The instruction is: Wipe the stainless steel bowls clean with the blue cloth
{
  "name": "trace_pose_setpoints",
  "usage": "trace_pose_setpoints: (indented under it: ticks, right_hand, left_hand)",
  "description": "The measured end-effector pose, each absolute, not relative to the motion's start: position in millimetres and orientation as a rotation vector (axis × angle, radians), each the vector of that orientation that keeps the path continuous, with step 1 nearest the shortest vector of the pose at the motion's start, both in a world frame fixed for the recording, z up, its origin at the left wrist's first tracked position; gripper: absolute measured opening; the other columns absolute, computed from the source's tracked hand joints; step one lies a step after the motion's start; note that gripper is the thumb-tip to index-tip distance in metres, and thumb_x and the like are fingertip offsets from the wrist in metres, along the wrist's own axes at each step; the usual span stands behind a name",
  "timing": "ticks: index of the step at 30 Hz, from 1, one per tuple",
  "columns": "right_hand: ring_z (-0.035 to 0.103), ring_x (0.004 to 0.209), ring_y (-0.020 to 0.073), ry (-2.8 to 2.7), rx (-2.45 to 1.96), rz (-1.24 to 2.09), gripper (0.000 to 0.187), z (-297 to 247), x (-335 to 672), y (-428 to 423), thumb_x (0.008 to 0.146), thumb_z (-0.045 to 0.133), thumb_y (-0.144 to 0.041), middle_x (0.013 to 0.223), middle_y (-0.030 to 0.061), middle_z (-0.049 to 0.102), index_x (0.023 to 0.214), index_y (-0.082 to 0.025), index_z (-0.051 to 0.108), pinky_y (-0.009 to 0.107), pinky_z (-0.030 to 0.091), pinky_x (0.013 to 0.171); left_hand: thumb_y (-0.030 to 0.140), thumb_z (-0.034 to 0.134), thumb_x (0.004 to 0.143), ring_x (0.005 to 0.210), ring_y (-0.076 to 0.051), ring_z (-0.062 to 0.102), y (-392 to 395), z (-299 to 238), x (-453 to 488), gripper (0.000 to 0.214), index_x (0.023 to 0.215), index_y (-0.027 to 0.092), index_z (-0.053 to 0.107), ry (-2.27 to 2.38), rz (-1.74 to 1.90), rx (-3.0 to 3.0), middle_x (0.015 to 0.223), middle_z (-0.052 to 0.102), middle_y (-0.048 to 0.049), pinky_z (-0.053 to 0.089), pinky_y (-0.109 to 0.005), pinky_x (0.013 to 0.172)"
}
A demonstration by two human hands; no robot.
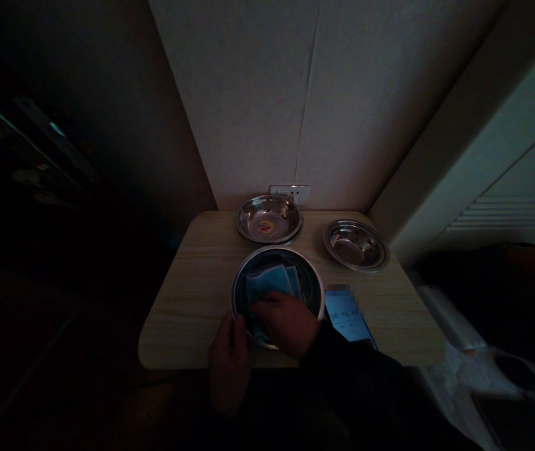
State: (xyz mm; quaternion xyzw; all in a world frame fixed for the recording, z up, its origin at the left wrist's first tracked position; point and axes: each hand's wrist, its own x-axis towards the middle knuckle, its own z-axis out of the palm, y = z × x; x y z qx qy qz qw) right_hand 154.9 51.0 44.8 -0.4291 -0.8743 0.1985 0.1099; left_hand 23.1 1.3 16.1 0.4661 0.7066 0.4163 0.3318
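A round metal bowl (318,275) stands near the middle of a small wooden-topped table, with a light blue cloth (267,280) lying folded inside it. My left hand (230,360) grips the bowl's rim at the lower left, the thumb up against the edge. Reaching into the bowl from the right, my right hand (286,322) has its fingers curled down on the cloth. The fingertips are partly hidden, and the dim light hides detail.
Behind the bowl sit stacked shallow metal dishes (286,218), the top one bearing a red-and-yellow sticker. More metal dishes (356,245) stand at the back right. A phone (345,316) showing a timer lies right of the bowl on the table (178,313). A wall socket (298,193) is behind.
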Motion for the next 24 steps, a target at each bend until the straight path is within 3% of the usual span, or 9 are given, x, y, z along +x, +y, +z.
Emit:
trace_pose_setpoints:
  ticks: [4, 12, 18, 24]
  right_hand:
    - [0.058, 0.102, 0.0153, -2.266, -1.125, 0.683, 0.028, 36.5, 135.3, 46.0, 0.091, 0.042, -0.014, 0.109, 0.0081, 0.064, 0.114, -0.017, 0.057, 0.025, 0.044, 0.086]
    - [0.059, 0.103, 0.0216, -2.560, -1.105, 0.617, 0.030, 35.3, 167.7, 12.9, 0.085, 0.051, -0.015, 0.111, 0.0073, 0.065, 0.115, -0.019, 0.055, 0.037, 0.045, 0.088]
    - [0.053, 0.116, 0.0168, -2.147, -1.019, 0.648, 0.035, 25.1, 140.6, 8.2, 0.090, 0.043, -0.016, 0.124, 0.0107, 0.058, 0.124, -0.013, 0.049, 0.030, 0.043, 0.097]
    - [0.057, 0.109, 0.0213, -2.333, -1.011, 0.448, 0.034, 16.6, 140.0, 5.7, 0.087, 0.049, -0.014, 0.119, 0.0113, 0.062, 0.121, -0.014, 0.052, 0.036, 0.049, 0.089]
  left_hand:
    - [0.045, 0.041, 0.082, 0.090, -0.022, 0.060, -0.1, 15.2, 16.7, 0.034, 0.093, 0.019, 0.061, 1.891, 1.104, 1.153, 0.098, 0.067, -0.0078, 0.045, -0.032, 0.082]
    - [0.049, 0.041, 0.081, 0.092, -0.022, 0.062, -0.1, 15.5, 12.3, 0.042, 0.095, 0.017, 0.063, 1.870, 1.144, 1.146, 0.098, 0.070, -0.0089, 0.047, -0.033, 0.083]
    - [0.043, 0.045, 0.080, 0.102, -0.025, 0.060, -6.9, 5.0, 14.9, 0.034, 0.094, 0.020, 0.065, 1.909, 1.162, 0.976, 0.108, 0.068, -0.0101, 0.044, -0.039, 0.091]
    - [0.044, 0.041, 0.082, 0.098, -0.024, 0.062, -8.1, 2.8, 13.3, 0.035, 0.091, 0.019, 0.064, 1.844, 1.111, 0.968, 0.103, 0.069, -0.0098, 0.045, -0.038, 0.090]
